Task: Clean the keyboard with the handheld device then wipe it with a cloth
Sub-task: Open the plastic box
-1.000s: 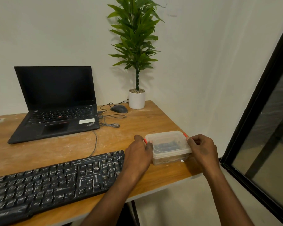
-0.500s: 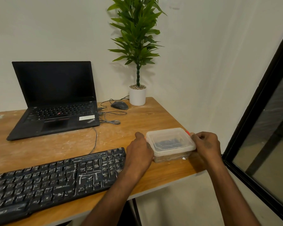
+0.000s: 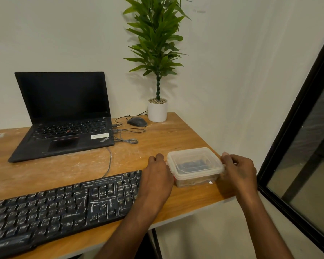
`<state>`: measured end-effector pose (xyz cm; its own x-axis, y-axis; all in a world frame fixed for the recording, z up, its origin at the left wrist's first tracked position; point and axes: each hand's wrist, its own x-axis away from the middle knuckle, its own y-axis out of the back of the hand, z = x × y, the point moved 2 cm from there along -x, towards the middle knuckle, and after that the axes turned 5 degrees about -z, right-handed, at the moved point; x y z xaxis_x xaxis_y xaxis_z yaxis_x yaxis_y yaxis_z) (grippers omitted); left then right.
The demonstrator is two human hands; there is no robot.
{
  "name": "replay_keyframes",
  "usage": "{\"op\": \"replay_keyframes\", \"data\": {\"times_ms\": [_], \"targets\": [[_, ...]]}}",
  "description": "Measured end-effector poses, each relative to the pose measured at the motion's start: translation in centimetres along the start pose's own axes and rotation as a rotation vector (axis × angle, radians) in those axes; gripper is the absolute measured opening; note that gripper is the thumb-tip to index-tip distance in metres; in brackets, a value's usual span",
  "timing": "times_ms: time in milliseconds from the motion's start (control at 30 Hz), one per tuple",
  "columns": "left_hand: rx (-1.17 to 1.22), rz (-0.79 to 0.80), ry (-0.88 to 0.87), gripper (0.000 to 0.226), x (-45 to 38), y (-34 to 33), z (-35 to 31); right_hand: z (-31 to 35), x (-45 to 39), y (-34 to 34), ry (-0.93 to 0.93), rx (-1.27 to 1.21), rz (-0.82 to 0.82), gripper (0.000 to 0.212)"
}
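Observation:
A black keyboard [image 3: 60,206], streaked with white dust, lies along the desk's front edge at the left. To its right stands a clear plastic container [image 3: 195,166] with its lid on and something dark inside. My left hand [image 3: 157,176] grips the container's left side, partly over the keyboard's right end. My right hand [image 3: 238,170] grips its right side. The red clasps are hidden under my fingers. I see no handheld device or cloth outside the box.
A black laptop [image 3: 64,116] stands open at the back left, with a mouse [image 3: 137,121] and coiled cables beside it. A potted plant [image 3: 157,109] sits in the back corner. The wooden desk [image 3: 138,152] ends just right of the container; a dark-framed window [image 3: 297,146] stands beyond.
Both hands have stayed on the container's sides, with the fingers now closed over the red clasps. The view has shifted slightly.

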<state>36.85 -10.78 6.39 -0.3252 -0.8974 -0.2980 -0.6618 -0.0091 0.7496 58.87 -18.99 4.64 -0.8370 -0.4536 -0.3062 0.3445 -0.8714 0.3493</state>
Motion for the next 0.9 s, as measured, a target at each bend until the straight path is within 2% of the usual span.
{"op": "replay_keyframes", "data": {"times_ms": [200, 533, 700, 900], "targets": [[0.084, -0.032, -0.017, 0.028, 0.1, -0.8, 0.2, 0.4, 0.5, -0.2, 0.050, 0.087, 0.040, 0.021], [0.129, -0.120, -0.053, 0.029, 0.3, 0.0, -0.1, 1.7, 1.0, 0.0, 0.132, 0.080, -0.029, 0.016], [0.159, -0.197, -0.085, 0.028, -0.1, 0.9, -0.5, 2.6, 1.1, 0.4, 0.137, 0.095, -0.032, 0.018], [0.193, -0.171, -0.085, 0.030, -4.3, 1.2, 0.2, 5.3, -0.5, -0.5, 0.195, 0.118, 0.052, 0.026]]}}
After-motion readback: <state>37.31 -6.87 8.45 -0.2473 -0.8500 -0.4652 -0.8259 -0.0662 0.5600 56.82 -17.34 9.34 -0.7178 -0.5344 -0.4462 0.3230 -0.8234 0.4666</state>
